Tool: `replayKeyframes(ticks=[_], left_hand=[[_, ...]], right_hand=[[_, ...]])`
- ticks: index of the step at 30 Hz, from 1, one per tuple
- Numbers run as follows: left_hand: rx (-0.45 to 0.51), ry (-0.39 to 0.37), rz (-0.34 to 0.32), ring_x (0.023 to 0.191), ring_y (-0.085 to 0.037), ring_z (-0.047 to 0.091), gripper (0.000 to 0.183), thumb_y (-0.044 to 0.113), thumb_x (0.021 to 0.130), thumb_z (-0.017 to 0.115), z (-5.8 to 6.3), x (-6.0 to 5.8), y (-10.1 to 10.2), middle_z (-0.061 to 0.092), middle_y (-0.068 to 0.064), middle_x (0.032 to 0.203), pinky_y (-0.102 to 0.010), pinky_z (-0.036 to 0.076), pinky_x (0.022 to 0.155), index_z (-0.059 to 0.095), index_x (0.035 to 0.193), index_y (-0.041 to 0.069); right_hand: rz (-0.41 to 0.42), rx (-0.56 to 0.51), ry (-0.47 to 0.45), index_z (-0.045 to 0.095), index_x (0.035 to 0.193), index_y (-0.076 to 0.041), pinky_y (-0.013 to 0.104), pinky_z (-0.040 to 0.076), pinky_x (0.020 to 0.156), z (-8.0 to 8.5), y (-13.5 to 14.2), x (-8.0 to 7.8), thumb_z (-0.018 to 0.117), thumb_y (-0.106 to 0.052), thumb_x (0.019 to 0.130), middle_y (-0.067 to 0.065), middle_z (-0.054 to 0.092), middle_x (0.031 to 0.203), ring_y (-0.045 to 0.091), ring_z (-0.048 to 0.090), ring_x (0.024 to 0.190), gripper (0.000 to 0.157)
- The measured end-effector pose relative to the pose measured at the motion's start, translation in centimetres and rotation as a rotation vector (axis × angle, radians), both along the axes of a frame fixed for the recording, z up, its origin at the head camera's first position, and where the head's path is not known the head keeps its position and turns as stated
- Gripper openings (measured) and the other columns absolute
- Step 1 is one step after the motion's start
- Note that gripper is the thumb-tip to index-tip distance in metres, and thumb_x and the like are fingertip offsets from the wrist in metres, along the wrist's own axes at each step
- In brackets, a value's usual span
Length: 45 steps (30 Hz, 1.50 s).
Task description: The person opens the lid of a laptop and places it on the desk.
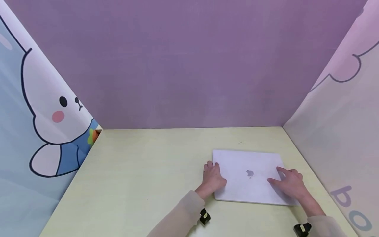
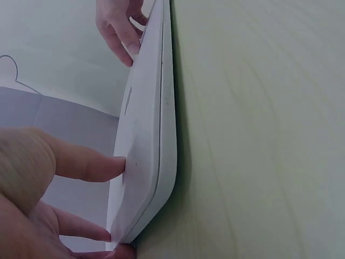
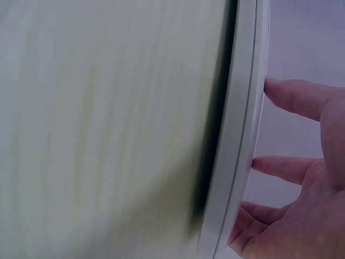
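A closed silver laptop [image 1: 245, 187] with a dark apple logo on its lid lies flat at the right of the table. My left hand [image 1: 212, 177] grips its left edge. In the left wrist view the thumb [image 2: 94, 166] presses on the lid while fingers reach round the side of the laptop [image 2: 143, 156]. At the opposite side, my right hand [image 1: 291, 184] holds the right edge. Thumb and index fingertips touch the lid there, and in the right wrist view the other fingers [image 3: 250, 226] bend round the edge of the laptop [image 3: 237, 135].
The pale wood-grain table [image 1: 133, 174] extends left of the laptop. Behind it stands a purple wall [image 1: 189, 65]. A rabbit-print panel [image 1: 56, 125] borders the left side, and a pale printed panel [image 1: 340, 131] runs close along the right. Small black devices sit at both wrists.
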State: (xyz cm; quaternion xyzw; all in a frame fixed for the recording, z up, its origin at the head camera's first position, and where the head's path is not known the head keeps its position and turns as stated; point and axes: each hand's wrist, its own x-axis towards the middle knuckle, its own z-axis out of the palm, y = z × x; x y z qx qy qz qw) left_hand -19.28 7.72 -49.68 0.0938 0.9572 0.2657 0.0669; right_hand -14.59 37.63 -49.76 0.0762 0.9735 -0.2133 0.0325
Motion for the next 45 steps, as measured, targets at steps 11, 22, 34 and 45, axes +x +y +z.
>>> replayKeyframes(ticks=[11, 22, 34, 45], left_hand=[[0.03, 0.006, 0.023, 0.095, -0.026, 0.04, 0.051, 0.011, 0.064, 0.073, 0.3, -0.1, -1.2, 0.042, -0.013, 0.103, -0.035, 0.045, 0.078, 0.057, 0.11, -0.002], [0.074, 0.005, 0.048, 0.095, -0.026, 0.039, 0.053, 0.008, 0.063, 0.071, 0.1, -0.2, -2.4, 0.042, -0.013, 0.106, -0.036, 0.044, 0.076, 0.056, 0.113, -0.004], [0.081, 0.014, 0.067, 0.095, -0.028, 0.04, 0.049, 0.007, 0.062, 0.072, 0.4, -0.3, -3.6, 0.042, -0.014, 0.103, -0.038, 0.044, 0.077, 0.056, 0.107, -0.003], [0.095, 0.017, 0.094, 0.094, -0.029, 0.039, 0.051, 0.006, 0.061, 0.073, 0.2, -0.2, -4.9, 0.043, -0.015, 0.104, -0.038, 0.044, 0.075, 0.057, 0.109, -0.004]], right_hand=[[0.003, -0.014, 0.022, 0.042, 0.134, 0.01, 0.061, 0.036, 0.079, 0.3, -1.4, -0.2, 0.067, -0.054, 0.081, 0.046, 0.035, 0.123, 0.058, 0.03, 0.109, 0.087], [-0.001, -0.024, -0.01, 0.041, 0.136, 0.008, 0.06, 0.038, 0.079, 0.3, -2.7, -0.7, 0.066, -0.054, 0.08, 0.044, 0.034, 0.123, 0.057, 0.03, 0.11, 0.087], [0.01, -0.044, 0.001, 0.043, 0.135, 0.008, 0.059, 0.038, 0.079, 0.5, -3.9, -1.0, 0.068, -0.05, 0.08, 0.042, 0.036, 0.121, 0.055, 0.03, 0.109, 0.083], [0.034, -0.058, 0.004, 0.044, 0.135, 0.008, 0.058, 0.039, 0.079, 0.7, -5.3, -1.1, 0.069, -0.047, 0.08, 0.042, 0.038, 0.12, 0.054, 0.032, 0.109, 0.081]])
